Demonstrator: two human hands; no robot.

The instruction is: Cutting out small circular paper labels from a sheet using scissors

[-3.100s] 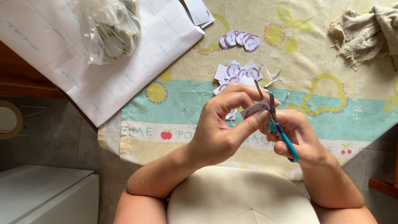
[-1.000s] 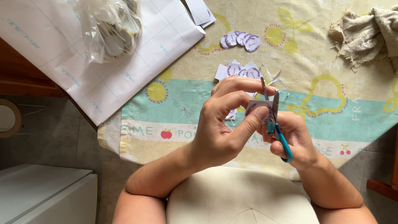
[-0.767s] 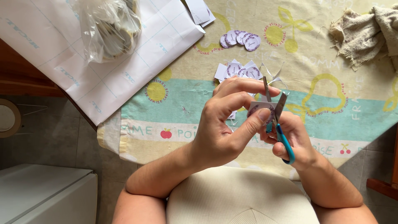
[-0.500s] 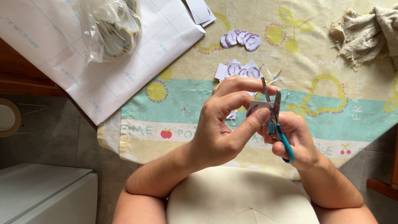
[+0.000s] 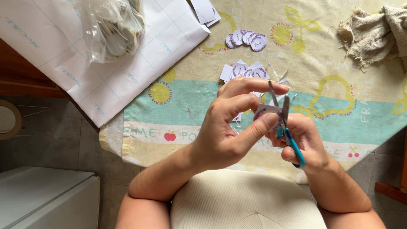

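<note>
My left hand (image 5: 231,127) pinches a small paper label with a purple round print (image 5: 263,112) between thumb and fingers. My right hand (image 5: 304,142) grips blue-handled scissors (image 5: 285,123), whose blades point up and straddle the label's edge. Both hands hover over the near edge of a table covered by a fruit-patterned cloth (image 5: 190,106). Just beyond the hands lies a small pile of uncut square labels (image 5: 243,71). Farther back sits a row of cut round labels (image 5: 246,39).
A large white gridded backing sheet (image 5: 85,63) covers the table's left side, with a clear plastic bag (image 5: 112,27) on it. A crumpled beige rag (image 5: 373,32) lies at the far right. A tape roll (image 5: 7,119) and a white appliance (image 5: 42,199) are on the left.
The scissors' blades have opened and closed around the label while my left hand turned it slightly. Both hands stay in the same spot.
</note>
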